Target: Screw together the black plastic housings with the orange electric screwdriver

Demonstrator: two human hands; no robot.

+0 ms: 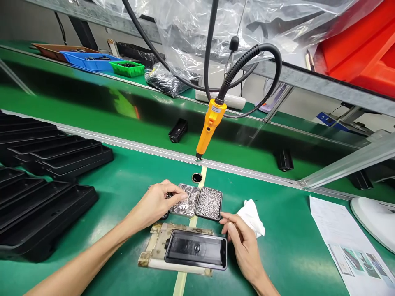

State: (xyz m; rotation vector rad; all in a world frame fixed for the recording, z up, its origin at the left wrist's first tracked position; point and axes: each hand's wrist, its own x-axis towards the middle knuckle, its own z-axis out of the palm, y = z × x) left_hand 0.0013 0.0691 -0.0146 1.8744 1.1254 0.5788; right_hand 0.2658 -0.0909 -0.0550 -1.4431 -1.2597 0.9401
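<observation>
1. Far left: black housings [72, 160], molded plastic, long shallow troughs, matte, set in overlapping rows.
2. Left hand [162, 200]: thumb and index pinched together over the middle dish [182, 214]; can't tell if a piece is between them. Step in hand looks like picking small hardware.
3. Middle dish: shiny, round metal pieces [190, 202], loose. Lifting one calls for a fine fingertip pinch.
4. Below: cream fixture board [156, 253], worn, taped-looking edges. One glossy black tray-shaped part [196, 250] lies on it, rectangular, raised rim, round boss mid-floor.
5. Above: orange power driver [211, 123], hanging tip down, ribbed black cable.
6. Right dish [210, 218]: finer silvery bits, grainy.
7. Right hand [242, 238]: fingers loosely curled, nothing visibly gripped, just beside dish corner and part's right end; contact unclear.
8. Crumpled white cloth [253, 216], soft; flat printed sheet [336, 230] farther right.
</observation>
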